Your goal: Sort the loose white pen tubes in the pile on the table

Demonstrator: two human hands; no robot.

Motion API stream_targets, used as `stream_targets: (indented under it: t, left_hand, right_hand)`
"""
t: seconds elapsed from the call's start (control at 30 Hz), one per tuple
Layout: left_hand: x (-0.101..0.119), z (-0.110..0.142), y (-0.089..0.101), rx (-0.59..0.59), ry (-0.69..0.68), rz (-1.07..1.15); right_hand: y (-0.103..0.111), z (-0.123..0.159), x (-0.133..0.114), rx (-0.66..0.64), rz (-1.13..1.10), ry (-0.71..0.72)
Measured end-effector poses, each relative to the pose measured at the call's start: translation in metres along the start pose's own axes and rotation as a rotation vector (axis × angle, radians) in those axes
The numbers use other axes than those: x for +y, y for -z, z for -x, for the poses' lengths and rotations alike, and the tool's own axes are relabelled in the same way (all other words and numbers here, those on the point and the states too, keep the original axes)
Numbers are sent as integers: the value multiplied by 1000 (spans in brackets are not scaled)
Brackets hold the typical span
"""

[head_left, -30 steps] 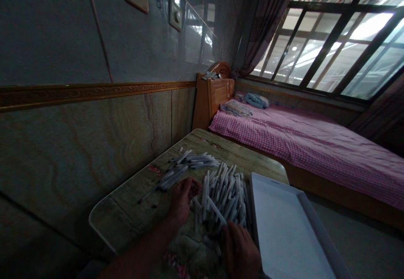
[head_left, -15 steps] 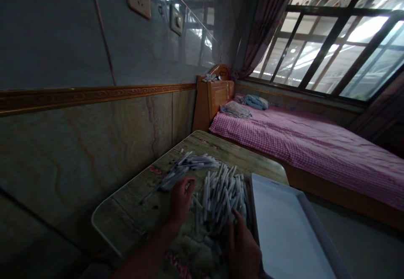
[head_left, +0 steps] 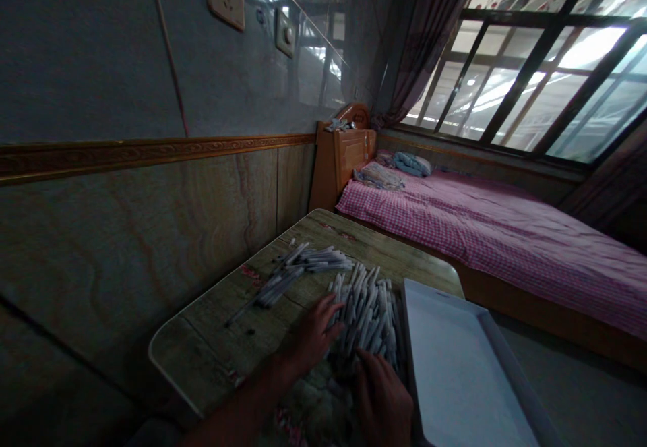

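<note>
A loose pile of slim, whitish pens [head_left: 371,305] lies on the table beside a tray. My left hand [head_left: 318,329] rests against the pile's left side, fingers stretched out and thumb apart. It touches the pens, but I see none gripped in it. At the pile's near edge is my right hand [head_left: 383,393], its fingers bent and drawn together. Whatever is under those fingers is hidden and dark. A second group of similar pens [head_left: 323,258] lies farther back on the left, spread in a rough fan.
The marbled table [head_left: 202,346] has rounded corners and stands by the tiled wall [head_left: 227,211]. A shallow white tray [head_left: 459,359] is on the right. Behind is a bed [head_left: 455,211] with a pink checked sheet, below a window [head_left: 510,90].
My left hand has moved right, from the gap between the two groups onto the pile's left side. My right hand has shifted slightly left and down along the near edge.
</note>
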State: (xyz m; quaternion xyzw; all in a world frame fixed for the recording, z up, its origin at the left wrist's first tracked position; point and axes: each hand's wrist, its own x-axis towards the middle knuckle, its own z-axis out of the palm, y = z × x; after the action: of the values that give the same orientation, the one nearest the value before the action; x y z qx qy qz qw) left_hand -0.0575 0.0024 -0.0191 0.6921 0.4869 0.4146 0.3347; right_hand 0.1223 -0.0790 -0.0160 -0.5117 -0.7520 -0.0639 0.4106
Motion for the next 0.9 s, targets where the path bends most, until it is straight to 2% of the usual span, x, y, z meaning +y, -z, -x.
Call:
stream_targets:
  t: [0.1,0.23,0.33,0.43,0.53,0.6,0.67,0.73,0.83,0.9]
  left_hand:
    - [-3,-1,-1,10,-21,-63]
    - [-11,-6,-4,160,3,-47]
    - [-16,-9,-6,230,19,-21]
    - [-17,-11,-6,236,12,-11]
    - [-16,-11,-4,217,15,-23]
    - [-15,-11,-3,193,10,-50]
    - [-15,-12,-2,167,-6,-96]
    - [-15,-11,-3,134,-41,-151]
    - [-14,-11,-3,85,-82,-227]
    - [-13,-10,-3,50,-91,-246]
  right_hand:
    - [0,2,4,48,-43,7]
    - [1,8,10,147,-66,-44]
    - [3,12,13,162,-126,-103]
    - [8,11,12,165,-179,-136]
    - [15,4,4,107,-163,-129]
    - [18,-1,-6,-19,-51,-92]
    - [20,-1,-16,-127,110,-13]
    - [19,2,-22,-199,222,123]
    - [11,8,-20,-221,322,229]
    - [3,7,-12,-214,360,242]
